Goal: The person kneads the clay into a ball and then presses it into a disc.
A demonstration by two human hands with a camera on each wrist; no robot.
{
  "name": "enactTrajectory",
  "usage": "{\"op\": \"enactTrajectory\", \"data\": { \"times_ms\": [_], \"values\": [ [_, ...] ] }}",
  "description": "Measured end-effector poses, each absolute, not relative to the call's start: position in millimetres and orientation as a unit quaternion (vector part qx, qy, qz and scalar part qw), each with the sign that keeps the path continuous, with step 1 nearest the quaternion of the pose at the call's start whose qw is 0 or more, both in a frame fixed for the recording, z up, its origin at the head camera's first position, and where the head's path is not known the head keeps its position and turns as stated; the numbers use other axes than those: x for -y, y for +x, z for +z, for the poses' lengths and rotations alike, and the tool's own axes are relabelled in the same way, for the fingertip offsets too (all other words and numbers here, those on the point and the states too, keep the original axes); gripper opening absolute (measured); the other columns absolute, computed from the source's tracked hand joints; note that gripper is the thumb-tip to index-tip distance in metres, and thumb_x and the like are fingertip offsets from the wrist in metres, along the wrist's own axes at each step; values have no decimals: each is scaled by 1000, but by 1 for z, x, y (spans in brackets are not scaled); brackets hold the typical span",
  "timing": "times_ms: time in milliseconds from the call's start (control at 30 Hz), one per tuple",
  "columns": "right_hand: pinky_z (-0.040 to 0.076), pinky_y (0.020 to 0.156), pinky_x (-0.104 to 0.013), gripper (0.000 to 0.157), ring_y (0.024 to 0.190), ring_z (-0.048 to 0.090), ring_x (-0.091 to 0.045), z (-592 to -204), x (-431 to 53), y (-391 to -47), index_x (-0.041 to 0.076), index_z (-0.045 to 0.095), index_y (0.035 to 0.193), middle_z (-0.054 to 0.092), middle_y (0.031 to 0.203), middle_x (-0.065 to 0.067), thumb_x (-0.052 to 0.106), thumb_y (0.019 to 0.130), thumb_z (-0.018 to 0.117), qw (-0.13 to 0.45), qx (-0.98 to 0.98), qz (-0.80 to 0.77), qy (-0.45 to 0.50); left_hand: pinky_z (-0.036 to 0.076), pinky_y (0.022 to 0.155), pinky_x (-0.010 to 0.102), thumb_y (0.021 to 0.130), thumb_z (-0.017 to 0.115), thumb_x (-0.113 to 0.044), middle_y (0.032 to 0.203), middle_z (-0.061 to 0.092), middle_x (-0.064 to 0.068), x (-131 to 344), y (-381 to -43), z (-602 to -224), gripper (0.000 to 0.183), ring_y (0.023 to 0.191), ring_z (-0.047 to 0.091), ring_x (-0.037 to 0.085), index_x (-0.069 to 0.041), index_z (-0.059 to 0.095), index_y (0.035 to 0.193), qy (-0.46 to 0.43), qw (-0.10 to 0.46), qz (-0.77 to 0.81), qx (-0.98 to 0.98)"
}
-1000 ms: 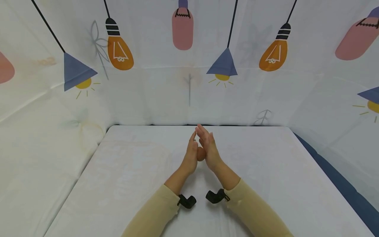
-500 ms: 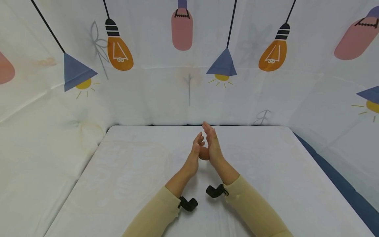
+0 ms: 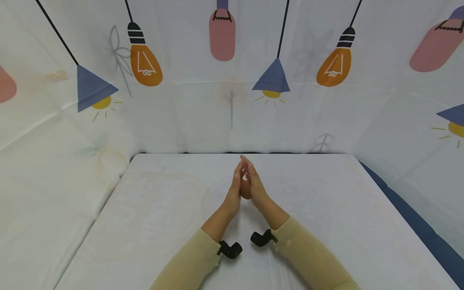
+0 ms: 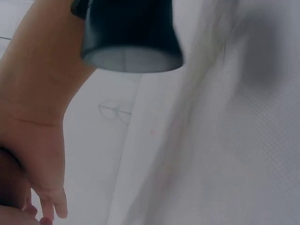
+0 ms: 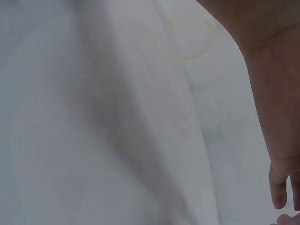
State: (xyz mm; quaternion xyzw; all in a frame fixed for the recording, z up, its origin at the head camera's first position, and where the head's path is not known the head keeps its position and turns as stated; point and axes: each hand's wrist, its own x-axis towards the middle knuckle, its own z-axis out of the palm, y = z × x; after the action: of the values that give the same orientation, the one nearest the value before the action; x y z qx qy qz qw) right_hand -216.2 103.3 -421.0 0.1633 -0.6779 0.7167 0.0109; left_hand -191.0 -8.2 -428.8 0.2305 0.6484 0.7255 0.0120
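Note:
Between my two palms sits a smooth reddish-brown ball [image 3: 245,189], slightly longer than wide in the head view. My left hand [image 3: 233,196] presses it from the left side, fingers straight and pointing away. From the right, my right hand [image 3: 259,192] presses against it with its palm, fingers also extended. The fingertips of both hands meet above the ball, forming a peak. In the left wrist view, part of the ball [image 4: 11,180] shows dark at the lower left edge. The right wrist view shows the right hand's heel and some fingers, while the ball is out of sight.
Both hands are held over a white-covered table [image 3: 163,209]. Behind it hangs a white cloth [image 3: 195,117] printed with lamps and bulbs. A black wrist camera [image 3: 230,249] sits at the left cuff, and another black camera [image 3: 262,238] at the right.
The hands slide against each other with the ball between them: the right hand goes forward, then back toward the body. The ball shifts right, then left, and now looks longer.

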Motion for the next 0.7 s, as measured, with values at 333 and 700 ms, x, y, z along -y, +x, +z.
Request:
{"op": "enactTrajectory", "data": {
  "times_ms": [333, 700],
  "values": [
    [12, 120, -53, 70, 150, 22, -25, -419, -89, -200, 14, 25, 160, 29, 162, -9, 57, 106, 14, -27, 682, 701, 207, 10, 116, 63, 91, 20, -83, 167, 6, 8, 9, -200, -431, 95, 151, 11, 31, -22, 6, 162, 148, -54, 740, -654],
    [13, 117, -60, 84, 149, 24, -31, -410, -94, -188, 15, 22, 161, 33, 159, -17, 72, 99, 11, -86, 662, 712, 218, 10, 116, 64, 90, 12, -84, 166, 11, 9, 18, -207, -435, 92, 151, 12, 32, -26, 12, 161, 70, -90, 718, -687]
  ]
}}
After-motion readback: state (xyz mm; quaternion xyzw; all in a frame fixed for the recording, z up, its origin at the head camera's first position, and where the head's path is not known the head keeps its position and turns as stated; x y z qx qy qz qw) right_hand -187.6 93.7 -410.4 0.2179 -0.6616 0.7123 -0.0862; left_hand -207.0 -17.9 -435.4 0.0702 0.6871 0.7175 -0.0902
